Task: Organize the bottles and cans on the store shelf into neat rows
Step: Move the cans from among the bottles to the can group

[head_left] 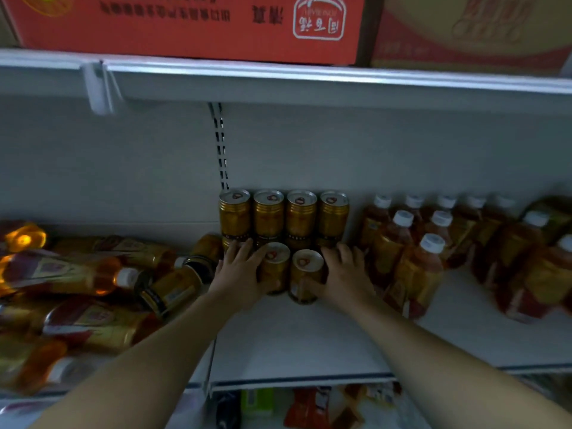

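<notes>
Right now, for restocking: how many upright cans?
6 cans. Four in the back row; two in front, one in the left hand, one in the right hand. Others may be hidden.

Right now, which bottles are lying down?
The pile of bottles left of the cans lies sideways; the bottles on the right stand upright.

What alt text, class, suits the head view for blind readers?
Left hand and right hand grip the left can and right can before a row of four cans on a shelf. Upright bottles stand right, toppled bottles left.
</notes>
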`<state>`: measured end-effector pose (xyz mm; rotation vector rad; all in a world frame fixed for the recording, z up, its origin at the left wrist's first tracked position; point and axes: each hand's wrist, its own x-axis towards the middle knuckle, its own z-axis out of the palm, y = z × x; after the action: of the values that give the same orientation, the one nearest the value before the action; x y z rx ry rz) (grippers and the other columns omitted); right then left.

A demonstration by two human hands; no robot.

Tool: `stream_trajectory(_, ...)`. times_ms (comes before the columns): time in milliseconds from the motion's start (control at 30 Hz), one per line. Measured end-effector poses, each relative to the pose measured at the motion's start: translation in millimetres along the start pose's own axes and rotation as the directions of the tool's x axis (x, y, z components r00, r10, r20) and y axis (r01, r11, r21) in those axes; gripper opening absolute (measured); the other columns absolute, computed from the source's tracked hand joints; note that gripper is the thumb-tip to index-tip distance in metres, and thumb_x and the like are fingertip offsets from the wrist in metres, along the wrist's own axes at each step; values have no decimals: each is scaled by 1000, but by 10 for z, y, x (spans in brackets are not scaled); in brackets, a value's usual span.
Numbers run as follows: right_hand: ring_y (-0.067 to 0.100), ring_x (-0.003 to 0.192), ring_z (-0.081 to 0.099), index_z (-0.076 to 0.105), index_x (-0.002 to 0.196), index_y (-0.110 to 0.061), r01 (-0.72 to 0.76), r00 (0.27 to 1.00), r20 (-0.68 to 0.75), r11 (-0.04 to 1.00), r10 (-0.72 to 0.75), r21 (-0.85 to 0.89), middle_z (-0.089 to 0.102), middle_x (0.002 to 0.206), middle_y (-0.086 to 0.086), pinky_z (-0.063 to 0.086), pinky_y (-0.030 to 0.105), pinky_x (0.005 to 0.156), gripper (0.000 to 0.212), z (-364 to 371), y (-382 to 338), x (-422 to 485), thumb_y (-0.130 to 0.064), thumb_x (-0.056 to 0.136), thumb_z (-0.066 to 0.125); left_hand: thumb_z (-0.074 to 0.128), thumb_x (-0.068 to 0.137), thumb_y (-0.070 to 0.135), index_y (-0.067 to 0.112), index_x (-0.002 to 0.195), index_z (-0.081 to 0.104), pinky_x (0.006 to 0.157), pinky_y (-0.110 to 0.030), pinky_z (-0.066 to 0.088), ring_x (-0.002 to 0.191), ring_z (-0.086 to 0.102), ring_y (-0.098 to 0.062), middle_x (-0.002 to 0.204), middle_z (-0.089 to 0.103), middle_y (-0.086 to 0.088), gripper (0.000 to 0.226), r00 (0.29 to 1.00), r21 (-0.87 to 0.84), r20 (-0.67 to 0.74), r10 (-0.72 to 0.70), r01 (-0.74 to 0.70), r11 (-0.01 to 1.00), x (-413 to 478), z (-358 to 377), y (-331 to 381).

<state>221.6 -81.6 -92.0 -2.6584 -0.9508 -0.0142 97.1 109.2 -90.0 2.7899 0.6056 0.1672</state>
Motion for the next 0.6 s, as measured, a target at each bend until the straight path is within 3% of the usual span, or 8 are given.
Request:
stream_trajectory(200,36,140,10,26,149,-18,64,996,-70,998,-62,27,18,155,11,14,45,113,80,51,44,127,-61,87,52,41,92,52,41,146,10,114,-53,17,144,-6,-27,159,0,3,64,1000,75,-21,-3,4,997,9,31,-67)
stream_trajectory(467,31,140,10,21,149,-22,56,998,3,995,-56,-84,18,153,8,13,52,112,85,-42,48,160,-70,83,44,48,85,58,39,146,12,110,-61,1,145,-5,-24,159,2,5,73,998,122,-8,-54,55,991,-1,-66,106)
stream_trajectory(600,32,136,23,37,141,-17,147,971,-163,976,-173,-163,37,143,11,19,43,111,72,-455,-4,3,-62,86,48,56,84,51,36,145,22,114,-54,7,144,7,-21,157,14,4,71,997,30,-32,72,-72,997,25,-177,292)
